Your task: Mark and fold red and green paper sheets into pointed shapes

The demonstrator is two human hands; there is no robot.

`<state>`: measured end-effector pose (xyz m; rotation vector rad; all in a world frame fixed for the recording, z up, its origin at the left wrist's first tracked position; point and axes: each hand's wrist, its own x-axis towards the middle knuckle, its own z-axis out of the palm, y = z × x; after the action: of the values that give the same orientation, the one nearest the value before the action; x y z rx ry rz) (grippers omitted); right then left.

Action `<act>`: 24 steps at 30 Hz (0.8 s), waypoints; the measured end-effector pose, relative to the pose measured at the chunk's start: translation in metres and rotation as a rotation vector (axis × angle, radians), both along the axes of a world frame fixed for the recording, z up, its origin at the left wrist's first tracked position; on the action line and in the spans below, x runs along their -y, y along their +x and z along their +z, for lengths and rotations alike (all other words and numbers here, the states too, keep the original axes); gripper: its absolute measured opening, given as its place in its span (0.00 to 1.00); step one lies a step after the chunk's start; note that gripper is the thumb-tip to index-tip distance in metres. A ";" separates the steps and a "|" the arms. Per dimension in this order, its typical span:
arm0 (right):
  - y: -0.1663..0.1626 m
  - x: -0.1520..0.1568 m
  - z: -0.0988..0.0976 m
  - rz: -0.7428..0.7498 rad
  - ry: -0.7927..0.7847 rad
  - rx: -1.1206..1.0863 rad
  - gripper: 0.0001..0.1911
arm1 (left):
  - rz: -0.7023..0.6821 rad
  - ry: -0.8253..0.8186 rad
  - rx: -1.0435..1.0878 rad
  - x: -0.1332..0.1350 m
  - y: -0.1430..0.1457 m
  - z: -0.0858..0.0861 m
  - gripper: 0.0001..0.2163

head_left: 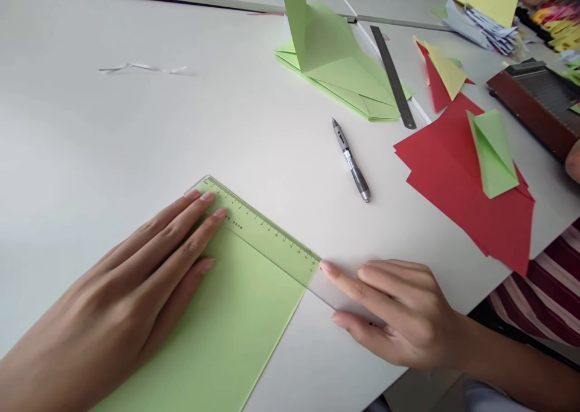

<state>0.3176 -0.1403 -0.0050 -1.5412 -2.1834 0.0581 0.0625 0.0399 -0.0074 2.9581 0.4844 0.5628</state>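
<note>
A clear plastic ruler [267,234] lies slantwise across the top end of a green sheet of paper [217,333], its marked edge close along the paper's edge. My left hand [140,285] rests flat with fingers stretched out, fingertips on the ruler's left end and palm over the sheet. My right hand [403,309] grips the ruler's right end, which juts past the paper, with the index finger at the upper edge and the thumb at the lower. The other right fingers are curled. A grey pen [351,161] lies on the table above my right hand.
Folded green paper [335,61] lies at the back beside a dark metal ruler [393,77]. Red sheets [471,182] with a small green folded piece [493,152] lie to the right. A paper cutter [534,104] stands near another person's hand [573,161]. A white strip [142,68] lies back left.
</note>
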 end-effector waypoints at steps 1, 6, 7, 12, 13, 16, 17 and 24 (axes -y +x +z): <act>0.000 0.000 0.000 0.002 -0.002 -0.005 0.21 | -0.001 -0.006 0.000 0.000 0.000 0.000 0.27; 0.000 -0.001 0.000 0.002 -0.021 -0.021 0.21 | 0.016 -0.016 -0.003 0.000 -0.001 -0.001 0.27; 0.000 -0.001 0.000 0.000 -0.021 -0.023 0.21 | 0.019 -0.010 -0.001 0.000 -0.001 -0.001 0.26; 0.001 0.000 -0.003 -0.002 -0.013 -0.019 0.22 | 0.003 0.032 -0.005 -0.001 -0.003 -0.003 0.26; 0.001 0.000 -0.004 -0.002 -0.017 -0.013 0.22 | 0.000 0.039 -0.010 -0.002 -0.003 -0.003 0.26; 0.000 0.002 -0.004 -0.001 -0.033 0.022 0.23 | -0.010 0.063 -0.010 -0.002 -0.002 -0.005 0.27; -0.001 0.003 -0.004 -0.004 -0.045 0.037 0.24 | -0.010 0.076 -0.003 -0.002 -0.002 -0.004 0.27; -0.002 0.035 0.000 -0.100 -0.048 0.221 0.39 | 0.047 0.130 -0.031 0.006 -0.001 -0.003 0.21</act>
<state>0.3158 -0.1749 -0.0046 -1.7550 -2.2818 -0.0966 0.0613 0.0342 -0.0103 3.0901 0.5411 0.5743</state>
